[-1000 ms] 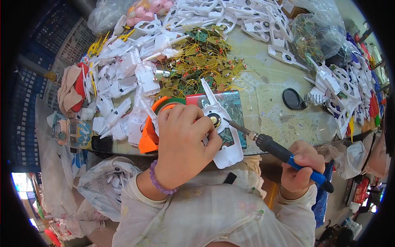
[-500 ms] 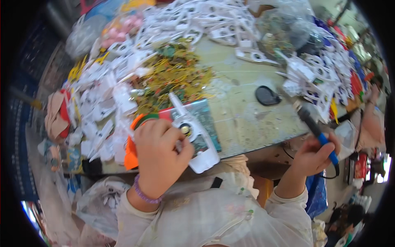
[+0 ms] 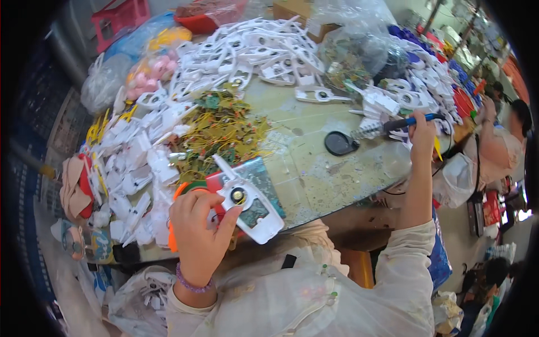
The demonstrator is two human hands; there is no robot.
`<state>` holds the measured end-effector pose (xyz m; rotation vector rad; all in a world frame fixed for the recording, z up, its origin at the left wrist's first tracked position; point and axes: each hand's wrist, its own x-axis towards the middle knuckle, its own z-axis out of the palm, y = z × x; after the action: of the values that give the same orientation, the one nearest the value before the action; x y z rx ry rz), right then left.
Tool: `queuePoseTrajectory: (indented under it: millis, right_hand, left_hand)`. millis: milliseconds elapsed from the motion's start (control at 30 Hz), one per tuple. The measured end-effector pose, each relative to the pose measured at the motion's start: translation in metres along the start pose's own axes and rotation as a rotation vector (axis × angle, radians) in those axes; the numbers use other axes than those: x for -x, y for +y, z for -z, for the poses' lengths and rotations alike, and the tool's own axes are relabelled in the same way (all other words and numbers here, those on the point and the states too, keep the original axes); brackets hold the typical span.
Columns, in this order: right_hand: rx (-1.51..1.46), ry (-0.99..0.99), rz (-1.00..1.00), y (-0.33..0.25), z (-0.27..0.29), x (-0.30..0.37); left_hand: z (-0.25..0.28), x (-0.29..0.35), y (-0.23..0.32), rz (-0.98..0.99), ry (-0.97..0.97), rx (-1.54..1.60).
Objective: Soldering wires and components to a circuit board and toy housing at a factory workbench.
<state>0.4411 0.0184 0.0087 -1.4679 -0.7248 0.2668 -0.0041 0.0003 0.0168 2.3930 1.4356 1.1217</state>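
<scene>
My left hand (image 3: 197, 233) is closed, thumb and fingertips curled together beside a white plastic casing (image 3: 261, 229). What it pinches, if anything, is hidden. The casing has a pointed end and a round metal-and-black part (image 3: 238, 195) in it, and lies on a flat red and teal piece (image 3: 264, 175). Behind my left fingers shows an orange round object (image 3: 172, 231) with a green rim. My right hand (image 3: 422, 135) grips a soldering iron (image 3: 400, 123) by its blue handle, held nearly level with the metal end to the left, by a black round dish (image 3: 338, 144).
Yellow wires with small green boards (image 3: 222, 132) lie heaped mid-left. White plastic casings are piled at the left (image 3: 132, 168), at the back (image 3: 247, 50) and at the right (image 3: 404, 98). A clear bag (image 3: 359, 50) stands behind. A person (image 3: 502, 146) sits at far right.
My right hand has moved up and away over the table with the soldering iron, which has swung from steep to nearly level. My left hand has shifted slightly down and left.
</scene>
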Motion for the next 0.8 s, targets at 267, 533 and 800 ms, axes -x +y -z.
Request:
queuePoseTrajectory:
  millis: [267, 533, 800]
  right_hand:
    - [-0.376, 0.025, -0.048, 0.025, -0.038, 0.094]
    - [-0.144, -0.919, 0.43, -0.027, -0.085, 0.243]
    - [-0.019, -0.968, 0.253, -0.051, -0.098, 0.26]
  left_hand:
    - [0.028, 0.058, -0.037, 0.121, 0.171, 0.368]
    - [0.013, 0.111, -0.032, 0.687, -0.588, 0.767]
    - [-0.003, 0.087, -0.021, 1.005, -0.445, 1.238]
